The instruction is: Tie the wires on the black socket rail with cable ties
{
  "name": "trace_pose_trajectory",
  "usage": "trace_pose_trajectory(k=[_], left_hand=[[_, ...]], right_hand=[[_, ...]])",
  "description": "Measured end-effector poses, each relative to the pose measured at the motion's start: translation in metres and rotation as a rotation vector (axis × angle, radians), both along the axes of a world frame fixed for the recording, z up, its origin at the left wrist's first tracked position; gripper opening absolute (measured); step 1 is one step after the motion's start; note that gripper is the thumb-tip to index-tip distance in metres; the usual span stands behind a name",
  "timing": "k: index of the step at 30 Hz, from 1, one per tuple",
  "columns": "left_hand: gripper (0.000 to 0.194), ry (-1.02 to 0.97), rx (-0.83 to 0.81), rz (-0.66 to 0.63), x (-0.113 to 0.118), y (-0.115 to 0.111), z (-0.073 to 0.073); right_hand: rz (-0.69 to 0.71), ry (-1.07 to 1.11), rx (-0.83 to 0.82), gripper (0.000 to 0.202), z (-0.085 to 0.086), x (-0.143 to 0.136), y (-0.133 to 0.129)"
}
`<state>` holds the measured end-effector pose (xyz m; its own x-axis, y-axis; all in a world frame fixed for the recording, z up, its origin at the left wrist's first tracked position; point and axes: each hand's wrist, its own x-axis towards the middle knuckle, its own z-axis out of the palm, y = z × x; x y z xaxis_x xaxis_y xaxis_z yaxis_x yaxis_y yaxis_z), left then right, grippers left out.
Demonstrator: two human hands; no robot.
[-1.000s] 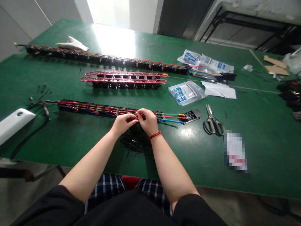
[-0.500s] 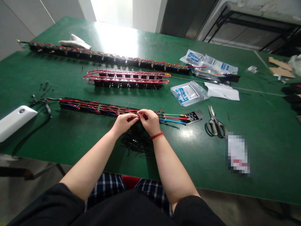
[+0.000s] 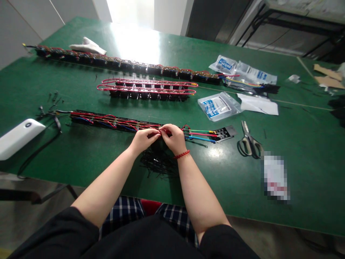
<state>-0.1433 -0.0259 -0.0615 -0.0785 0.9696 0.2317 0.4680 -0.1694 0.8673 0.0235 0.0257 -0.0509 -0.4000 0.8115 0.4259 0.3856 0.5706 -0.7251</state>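
Observation:
On the green table, a long black strip wired in red, blue and yellow (image 3: 105, 120) lies across the area before me. My left hand (image 3: 143, 141) is closed in a pinch at the strip's right part. Right beside it my right hand (image 3: 174, 137), with a red beaded bracelet, pinches too, and the fingertips of both meet over the red wires. Whatever sits between them is too small and covered to name. Green, red and blue leads (image 3: 201, 135) run from the strip to a black end piece (image 3: 225, 133). Below my hands lies a heap of thin black ties (image 3: 157, 162).
Scissors (image 3: 249, 142) lie right of the end piece. Behind are a red-looped black block (image 3: 149, 94), a longer wired strip (image 3: 124, 64), a white glove (image 3: 87, 46), plastic bags (image 3: 218, 106) and white paper (image 3: 257, 104). A white device (image 3: 21, 138) lies at left.
The whole scene has shifted slightly to the right in the view. Both hands keep their pinch at the same spot on the strip.

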Motion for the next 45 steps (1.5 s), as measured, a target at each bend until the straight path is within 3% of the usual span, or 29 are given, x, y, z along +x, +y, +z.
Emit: trace_pose_trajectory(k=[45], left_hand=[[0.016, 0.051, 0.012, 0.019, -0.001, 0.0008, -0.0001]], right_hand=[[0.035, -0.038, 0.037, 0.011, 0.0045, -0.0002, -0.002]])
